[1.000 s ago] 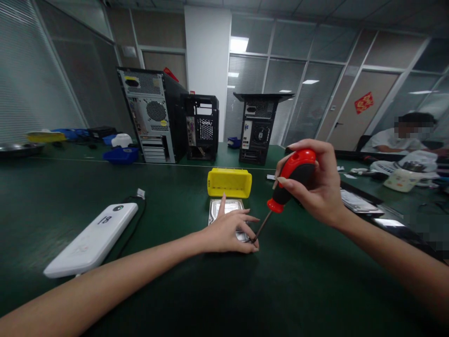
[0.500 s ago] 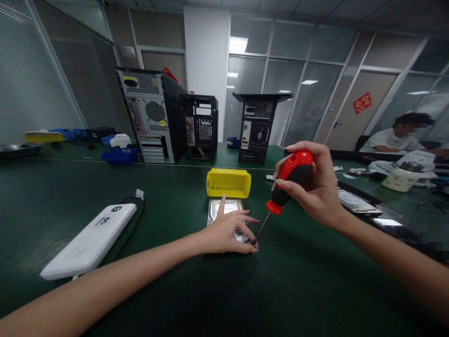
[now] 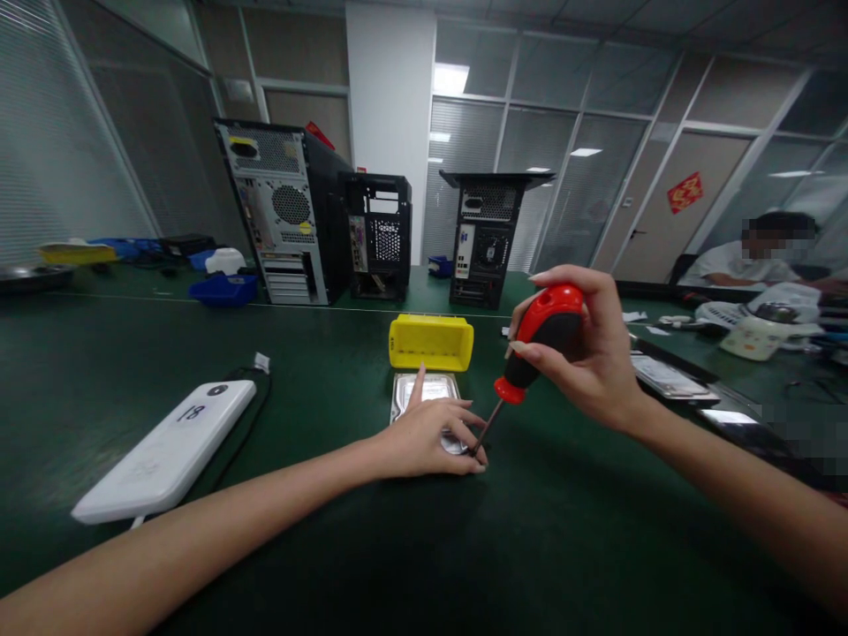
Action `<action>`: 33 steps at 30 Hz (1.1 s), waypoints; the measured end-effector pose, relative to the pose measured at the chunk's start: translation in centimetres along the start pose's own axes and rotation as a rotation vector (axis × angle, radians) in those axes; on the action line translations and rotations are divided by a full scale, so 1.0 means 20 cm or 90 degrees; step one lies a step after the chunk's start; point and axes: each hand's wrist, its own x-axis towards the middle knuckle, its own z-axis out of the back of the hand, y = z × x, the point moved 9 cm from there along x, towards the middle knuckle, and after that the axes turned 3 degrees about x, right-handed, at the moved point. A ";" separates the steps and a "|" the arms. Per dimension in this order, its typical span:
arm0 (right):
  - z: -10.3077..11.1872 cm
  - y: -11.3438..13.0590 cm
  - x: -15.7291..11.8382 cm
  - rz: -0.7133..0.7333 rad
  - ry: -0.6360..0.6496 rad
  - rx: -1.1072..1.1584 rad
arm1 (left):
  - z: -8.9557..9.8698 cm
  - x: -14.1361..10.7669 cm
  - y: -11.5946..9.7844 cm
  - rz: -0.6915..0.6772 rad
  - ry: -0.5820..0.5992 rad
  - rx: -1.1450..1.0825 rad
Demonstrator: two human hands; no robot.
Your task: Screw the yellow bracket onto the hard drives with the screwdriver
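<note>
A silver hard drive (image 3: 424, 389) lies on the green table, partly covered by my left hand (image 3: 434, 435). That hand holds the drive down, one finger stretched along its top. Its thumb and forefinger come together by the drive's near right corner; whether they pinch anything small there is hidden. My right hand (image 3: 586, 349) is wrapped round the red and black handle of a screwdriver (image 3: 540, 340). The shaft slants down to the left, and its tip ends between the left thumb and forefinger. Just behind the drive is a yellow bin (image 3: 430, 344), its opening facing me.
A white power bank (image 3: 169, 450) with a cable lies at left. Behind stand computer cases (image 3: 291, 212) and a blue bin (image 3: 223, 290). Another hard drive (image 3: 669, 375) and a phone (image 3: 732, 420) lie at right. A person (image 3: 729, 261) sits at the far right.
My right hand and the screwdriver have shifted slightly left. My left hand stays on the hard drive. The whole view has moved a little.
</note>
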 end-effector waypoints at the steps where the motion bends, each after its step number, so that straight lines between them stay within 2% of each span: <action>1: 0.00 0.00 0.00 0.006 -0.003 -0.003 | 0.00 0.00 0.00 0.001 0.002 -0.004; 9: 0.04 0.02 0.00 0.036 -0.003 -0.028 | 0.00 0.00 0.01 0.005 0.007 0.008; 33: 0.03 -0.01 0.00 0.016 -0.025 -0.005 | 0.00 0.01 0.00 0.002 0.000 -0.002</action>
